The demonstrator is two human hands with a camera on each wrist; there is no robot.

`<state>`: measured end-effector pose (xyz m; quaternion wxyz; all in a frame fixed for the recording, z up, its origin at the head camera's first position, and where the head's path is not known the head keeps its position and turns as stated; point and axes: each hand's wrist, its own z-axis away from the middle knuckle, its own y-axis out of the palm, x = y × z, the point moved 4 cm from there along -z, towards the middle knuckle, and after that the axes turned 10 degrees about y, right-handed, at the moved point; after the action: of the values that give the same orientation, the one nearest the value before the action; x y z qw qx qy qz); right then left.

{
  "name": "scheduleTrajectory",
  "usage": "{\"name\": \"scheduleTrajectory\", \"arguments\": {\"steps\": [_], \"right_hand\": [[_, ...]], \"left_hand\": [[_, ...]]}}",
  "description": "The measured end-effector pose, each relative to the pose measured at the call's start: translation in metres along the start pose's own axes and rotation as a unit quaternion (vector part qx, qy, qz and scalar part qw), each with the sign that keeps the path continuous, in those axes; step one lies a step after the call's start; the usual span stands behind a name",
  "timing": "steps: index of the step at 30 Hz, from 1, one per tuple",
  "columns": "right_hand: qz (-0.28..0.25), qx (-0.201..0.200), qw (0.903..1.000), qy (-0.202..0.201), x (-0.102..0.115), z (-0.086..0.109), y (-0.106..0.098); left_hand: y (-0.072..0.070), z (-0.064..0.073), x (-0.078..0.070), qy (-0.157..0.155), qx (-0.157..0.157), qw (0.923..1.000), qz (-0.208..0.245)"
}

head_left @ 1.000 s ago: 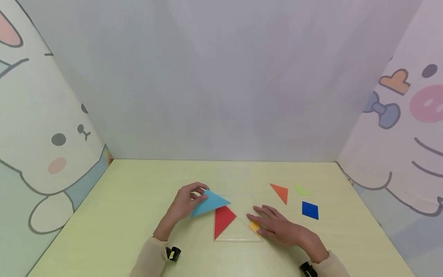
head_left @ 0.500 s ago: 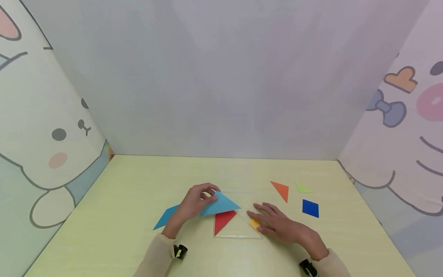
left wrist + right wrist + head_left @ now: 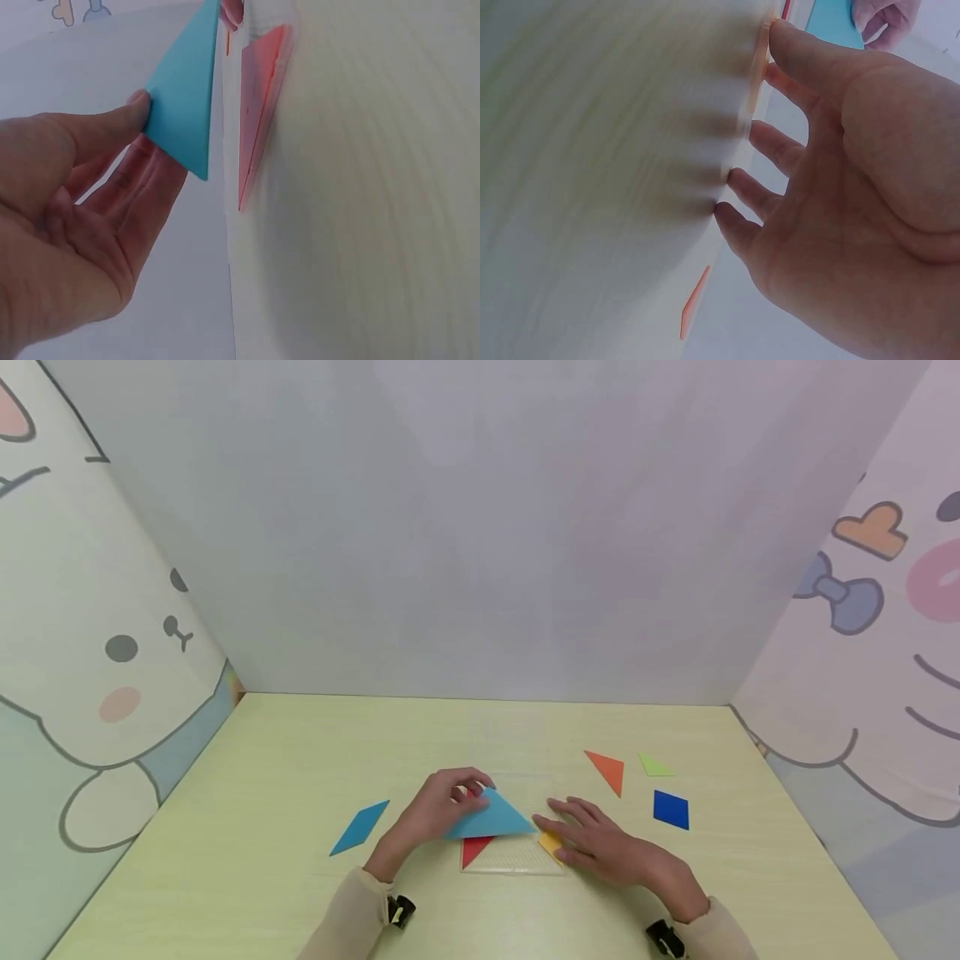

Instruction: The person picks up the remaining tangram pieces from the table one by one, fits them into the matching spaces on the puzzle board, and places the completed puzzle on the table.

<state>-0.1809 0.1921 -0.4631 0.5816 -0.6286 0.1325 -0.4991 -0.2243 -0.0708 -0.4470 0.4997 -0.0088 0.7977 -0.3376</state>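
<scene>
My left hand [image 3: 435, 808] pinches a light blue triangle tangram piece [image 3: 498, 820] between thumb and fingers. In the left wrist view, this triangle [image 3: 184, 94] is held tilted over the tray, beside a large red triangle [image 3: 256, 97]. In the head view it covers much of the red triangle [image 3: 473, 850], which lies in the left part of a clear tray [image 3: 513, 871]. At the tray's right side, my right hand [image 3: 609, 853] has its fingers spread, fingertips down by the tray edge. A yellow piece [image 3: 551, 845] lies under its thumb and forefinger, partly hidden by them.
To the left lies a blue parallelogram [image 3: 360, 828]. Right of the tray are an orange triangle [image 3: 609, 770], a small lime green triangle [image 3: 655, 766] and a dark blue square [image 3: 671, 810]. Cartoon-printed side walls and a plain back wall enclose the table [image 3: 315, 735].
My left hand has carried the light blue triangle rightward over the tray and turned it, uncovering the blue parallelogram at left. The right hand stays by the yellow piece.
</scene>
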Motion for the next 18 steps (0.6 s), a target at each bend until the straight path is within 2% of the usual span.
{"name": "scheduleTrajectory", "arguments": {"steps": [9, 18], "right_hand": [[-0.014, 0.009, 0.9999, 0.002, 0.0, 0.0, -0.001], [-0.005, 0.004, 1.0, -0.005, -0.001, -0.001, 0.001]], "left_hand": [[0.015, -0.001, -0.006, 0.002, 0.036, 0.9994, -0.003], [0.025, -0.001, -0.009, 0.002, 0.056, 0.9984, 0.001]]}}
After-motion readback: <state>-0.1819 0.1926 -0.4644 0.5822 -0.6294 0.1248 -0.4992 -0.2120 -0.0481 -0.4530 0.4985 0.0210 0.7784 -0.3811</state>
